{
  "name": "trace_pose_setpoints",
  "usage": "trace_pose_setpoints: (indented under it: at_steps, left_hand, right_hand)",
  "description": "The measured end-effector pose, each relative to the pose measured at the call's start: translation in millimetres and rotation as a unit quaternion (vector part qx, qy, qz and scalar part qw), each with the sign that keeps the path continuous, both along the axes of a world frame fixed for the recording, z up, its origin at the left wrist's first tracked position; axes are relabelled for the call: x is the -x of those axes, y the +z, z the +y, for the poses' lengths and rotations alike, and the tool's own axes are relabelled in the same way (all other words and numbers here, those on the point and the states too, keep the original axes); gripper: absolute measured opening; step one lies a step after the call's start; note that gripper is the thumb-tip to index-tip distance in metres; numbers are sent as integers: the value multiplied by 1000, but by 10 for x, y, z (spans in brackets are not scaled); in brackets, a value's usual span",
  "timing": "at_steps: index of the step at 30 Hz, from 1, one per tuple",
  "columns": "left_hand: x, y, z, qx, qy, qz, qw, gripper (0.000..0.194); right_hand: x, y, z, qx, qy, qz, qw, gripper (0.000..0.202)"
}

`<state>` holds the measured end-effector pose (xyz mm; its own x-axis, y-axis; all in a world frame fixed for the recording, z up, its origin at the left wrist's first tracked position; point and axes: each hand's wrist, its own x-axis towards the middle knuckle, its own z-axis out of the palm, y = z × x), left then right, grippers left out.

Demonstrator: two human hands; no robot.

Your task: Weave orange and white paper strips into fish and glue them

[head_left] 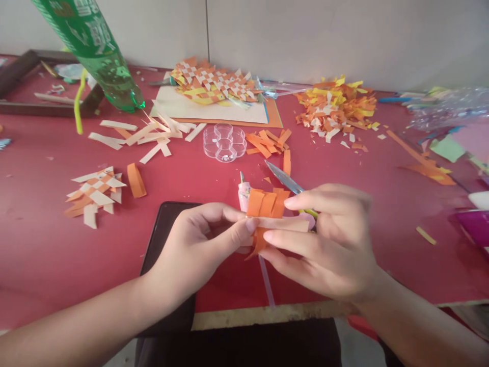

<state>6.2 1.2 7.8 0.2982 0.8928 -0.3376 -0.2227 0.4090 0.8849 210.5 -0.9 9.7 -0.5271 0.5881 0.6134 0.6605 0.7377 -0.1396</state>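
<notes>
Several orange strips point(263, 204) stand side by side near the centre of the frame, their long axis roughly upright, upper ends pointing to the top and the lower end curling toward the lower left. One pale strip point(284, 224) crosses them nearly level, its free end pointing right.

The left hand point(206, 237) comes from the lower left, its thumb and forefinger pinched on the paper where the strips cross. The right hand point(334, 244) reaches in from the lower right with fingers spread; one fingertip touches the upper right edge of the orange strips, others lie by the pale one. Whether they grip is hard to tell, as the fingers cover that part.

Just behind the paper, partly hidden, is a pink tool point(243, 194) with a metal tip pointing up. Scissors point(283, 177) aim their blades to the upper left, handles mostly blocked by the right hand. A clear tray point(224, 144) sits farther up the red table point(214, 181), with a green bottle point(101, 53) at upper left, a woven piece point(95, 187) at left and a scrap pile point(336, 109) at upper right.
</notes>
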Motion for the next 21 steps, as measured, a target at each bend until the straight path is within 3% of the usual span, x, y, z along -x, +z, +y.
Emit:
trace_pose_setpoints:
  at_steps: [4, 6, 9, 11, 14, 17, 21]
  left_hand:
    - [-10, 0, 1, 27, 26, -54, 998, 8]
    - [1, 9, 14, 20, 78, -74, 994, 8]
    - [34, 31, 55, -27, 189, -79, 979, 8]
    - [54, 40, 85, -42, 227, -80, 970, 8]
    - [60, 32, 105, -37, 218, -79, 972, 5]
    - [46, 2, 92, -52, 203, -79, 975, 6]
    - [48, -44, 70, -76, 177, -70, 979, 7]
  right_hand:
    - [-29, 2, 39, -3, -19, 62, 998, 35]
    - [-68, -11, 79, 16, -43, 70, 997, 43]
    - [-125, -55, 140, 96, -71, -15, 993, 50]
    - [-135, -89, 163, 157, -73, -84, 981, 47]
    - [-105, -125, 177, 173, -50, -133, 975, 36]
    - [-92, -130, 193, 123, -64, -125, 982, 28]
    - [-211, -119, 193, 64, -161, -13, 985, 22]
